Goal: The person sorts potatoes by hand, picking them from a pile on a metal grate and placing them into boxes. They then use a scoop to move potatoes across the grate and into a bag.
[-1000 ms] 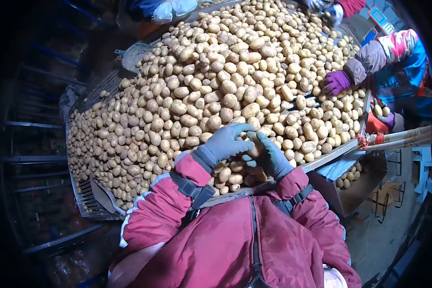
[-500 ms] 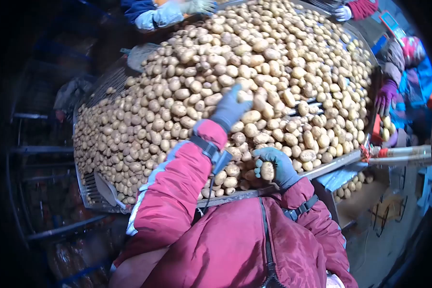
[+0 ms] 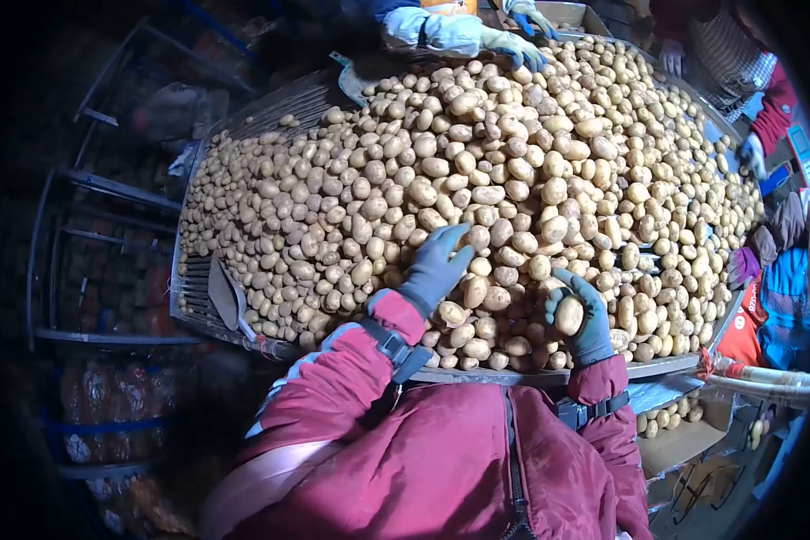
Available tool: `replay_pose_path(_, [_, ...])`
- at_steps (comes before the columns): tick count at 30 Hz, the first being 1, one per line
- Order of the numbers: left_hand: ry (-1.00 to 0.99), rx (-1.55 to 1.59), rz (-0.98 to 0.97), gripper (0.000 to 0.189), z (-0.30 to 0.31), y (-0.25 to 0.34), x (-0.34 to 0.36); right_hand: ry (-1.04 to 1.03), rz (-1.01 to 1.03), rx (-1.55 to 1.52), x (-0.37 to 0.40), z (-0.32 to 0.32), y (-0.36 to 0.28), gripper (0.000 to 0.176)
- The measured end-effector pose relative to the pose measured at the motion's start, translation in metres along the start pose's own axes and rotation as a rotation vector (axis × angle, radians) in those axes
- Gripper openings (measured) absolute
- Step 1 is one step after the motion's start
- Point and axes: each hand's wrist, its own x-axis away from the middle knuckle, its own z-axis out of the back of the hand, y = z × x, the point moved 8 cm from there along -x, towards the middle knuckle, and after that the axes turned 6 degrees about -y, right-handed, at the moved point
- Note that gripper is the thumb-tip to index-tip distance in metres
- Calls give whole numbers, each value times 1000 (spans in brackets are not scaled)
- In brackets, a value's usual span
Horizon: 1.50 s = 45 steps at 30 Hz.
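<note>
R hand (image 3: 592, 331) grips potato (image 3: 568, 315) (palm hidden).

1. The left arm (image 3: 333, 387), in a red sleeve, reaches forward from the lower left, slightly bent at the elbow.
2. The left grip (image 3: 436, 265), in a grey-blue glove, lies palm down with its fingers spread and loose, clasping nothing.
3. The right arm (image 3: 607, 423) is tucked near the chest, with the forearm raised steeply.
4. The right grip (image 3: 588, 326), gloved alike, hangs just past the near edge of the counter (image 3: 477, 375), its fingers curled round a potato (image 3: 568, 315).
5. The two grips are apart, the left one farther forward.
</note>
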Motion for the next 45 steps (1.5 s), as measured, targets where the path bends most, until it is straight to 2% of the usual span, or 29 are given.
replay_pose_path(2, [70,-189,-27,44,24,-4,15,2,23,31,2,-4,1,45])
replay_pose_path(4, [44,-635,-253,41,1,-85,18,-10,62,63,4,-5,11,46])
replay_pose_path(5, [-13,-326,-163,40,5,-94,21,-31,122,230,8,-11,12,47])
replay_pose_path(6, [-79,-17,-64,40,3,-104,25,0,-1,-27,8,-11,22,49])
replay_pose_path(7, [-77,-392,-28,39,-3,-117,14,-31,17,-80,6,-11,27,50])
replay_pose_path(8, [37,-387,-216,39,18,-24,24,-67,38,-131,2,-8,36,52])
replay_pose_path(10, [-4,-449,-215,38,17,-20,21,3,81,-107,2,1,47,54])
replay_pose_path(11, [-15,-448,-227,37,17,-19,20,29,221,360,1,10,45,55])
replay_pose_path(12, [-25,-450,-239,37,19,-19,19,27,240,367,3,9,49,55])
replay_pose_path(14, [-146,-636,-333,35,2,-64,12,19,144,-55,11,3,61,56])
replay_pose_path(15, [-163,-625,-354,35,3,-65,10,30,133,-102,16,2,66,57])
replay_pose_path(16, [-160,-643,-341,35,6,-64,8,35,197,6,22,-1,65,57])
replay_pose_path(18, [-161,-680,-318,34,8,-59,6,6,205,-90,28,5,76,57])
replay_pose_path(19, [-162,-699,-308,33,8,-57,5,184,171,-158,40,1,83,52])
replay_pose_path(21, [-130,-689,-299,32,10,-52,3,249,206,-32,61,0,82,47])
replay_pose_path(23, [-135,-642,-349,31,12,-55,1,396,192,-88,80,2,88,46])
replay_pose_path(25, [-126,-637,-369,31,11,-61,-6,380,195,-74,100,30,93,52])
replay_pose_path(28, [-181,-384,-214,30,19,-61,-7,431,323,-193,135,75,99,61])
replay_pose_path(30, [-154,-461,-250,31,22,-35,2,445,393,-169,157,123,108,69])
replay_pose_path(32, [-170,-423,-261,33,21,-27,4,380,384,-227,185,111,106,79])
replay_pose_path(35, [-152,-395,-279,32,21,-20,7,382,403,-340,215,102,101,79])
replay_pose_path(38, [-146,-427,-305,31,21,-16,9,310,409,-329,236,108,105,73])
replay_pose_path(40, [-146,-437,-291,30,20,-19,8,522,449,-90,256,136,112,63])
replay_pose_path(41, [-147,-435,-285,30,20,-20,8,560,407,56,265,144,114,49])
replay_pose_path(42, [-147,-434,-278,31,20,-17,9,562,412,56,272,152,119,49])
replay_pose_path(45, [-154,-423,-278,32,20,-21,9,721,445,-23,305,185,136,33])
